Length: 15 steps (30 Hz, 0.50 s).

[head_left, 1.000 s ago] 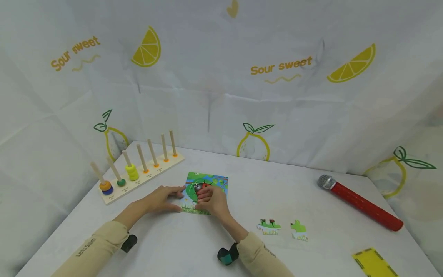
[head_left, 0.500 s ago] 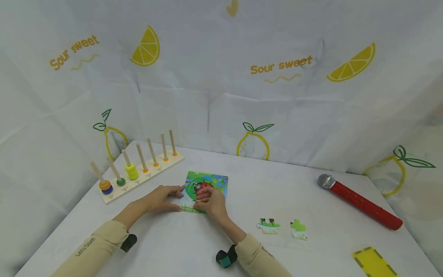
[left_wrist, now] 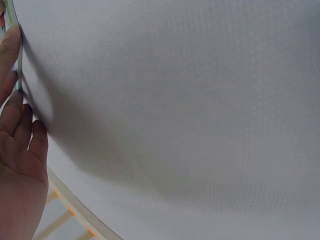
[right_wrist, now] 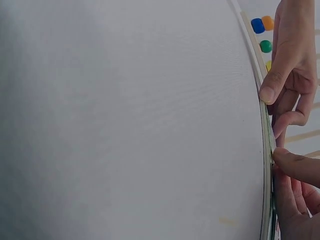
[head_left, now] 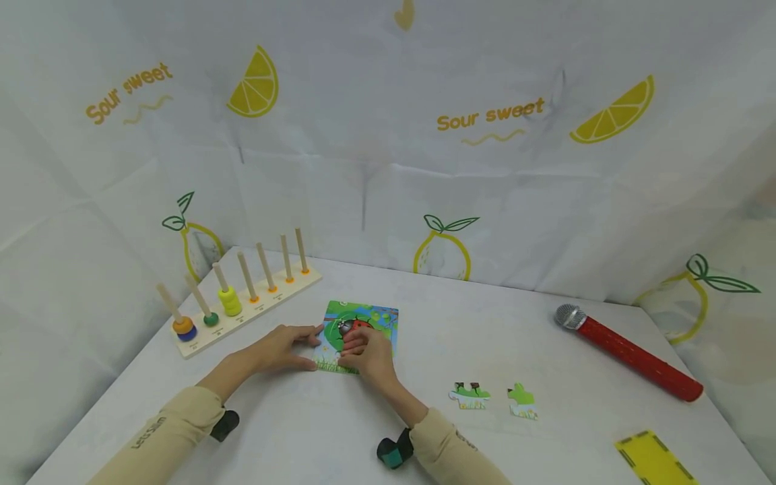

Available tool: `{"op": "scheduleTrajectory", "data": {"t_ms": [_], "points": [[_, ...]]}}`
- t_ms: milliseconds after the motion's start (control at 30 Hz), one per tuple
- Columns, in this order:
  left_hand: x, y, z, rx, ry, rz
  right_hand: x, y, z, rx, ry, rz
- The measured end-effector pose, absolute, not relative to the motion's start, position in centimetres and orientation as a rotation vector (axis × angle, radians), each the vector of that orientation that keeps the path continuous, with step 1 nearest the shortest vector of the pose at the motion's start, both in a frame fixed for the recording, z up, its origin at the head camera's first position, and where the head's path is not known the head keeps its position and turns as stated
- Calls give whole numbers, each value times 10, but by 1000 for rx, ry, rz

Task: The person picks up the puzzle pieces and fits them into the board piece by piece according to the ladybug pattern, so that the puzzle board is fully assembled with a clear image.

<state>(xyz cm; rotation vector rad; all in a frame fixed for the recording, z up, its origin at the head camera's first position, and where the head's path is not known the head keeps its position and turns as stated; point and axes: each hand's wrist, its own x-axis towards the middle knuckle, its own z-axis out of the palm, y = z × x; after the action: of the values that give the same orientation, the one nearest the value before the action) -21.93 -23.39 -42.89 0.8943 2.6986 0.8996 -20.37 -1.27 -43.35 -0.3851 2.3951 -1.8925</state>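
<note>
In the head view a ladybug jigsaw puzzle [head_left: 388, 323] lies on the white table, its lower middle hidden by my right hand. My left hand [head_left: 280, 349] steadies its left side, with the thumb at the lower left corner and the fingers along the edge. My right hand [head_left: 374, 357] has curled fingers over the ladybug and its thumb low on the grass part, pinching a puzzle piece mostly hidden from view. In the right wrist view a green strip of the puzzle [right_wrist: 270, 137] shows between both hands. Two loose puzzle pieces [head_left: 469, 396] [head_left: 523, 401] lie to the right.
A wooden peg counting board [head_left: 267, 306] with coloured beads on some pegs stands at the left, behind my left hand. A red toy microphone [head_left: 636, 359] lies at the right. Near the front right is a yellow rectangular card [head_left: 657, 459]. Printed cloth hangs behind the table.
My right hand has shifted slightly left and toward me over the puzzle's lower part. The left hand stays at the puzzle's left edge, and the two loose pieces have not moved.
</note>
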Motion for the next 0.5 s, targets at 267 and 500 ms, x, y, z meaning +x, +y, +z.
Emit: {"op": "scheduleTrajectory", "data": {"t_ms": [267,500], "points": [[-219,-233,-429,890,2705,891,-201,1,-429,-307,2282,-1962],[-218,-233,-428,875,2700,897,-203,25,-423,-191,2196,-1976]]}}
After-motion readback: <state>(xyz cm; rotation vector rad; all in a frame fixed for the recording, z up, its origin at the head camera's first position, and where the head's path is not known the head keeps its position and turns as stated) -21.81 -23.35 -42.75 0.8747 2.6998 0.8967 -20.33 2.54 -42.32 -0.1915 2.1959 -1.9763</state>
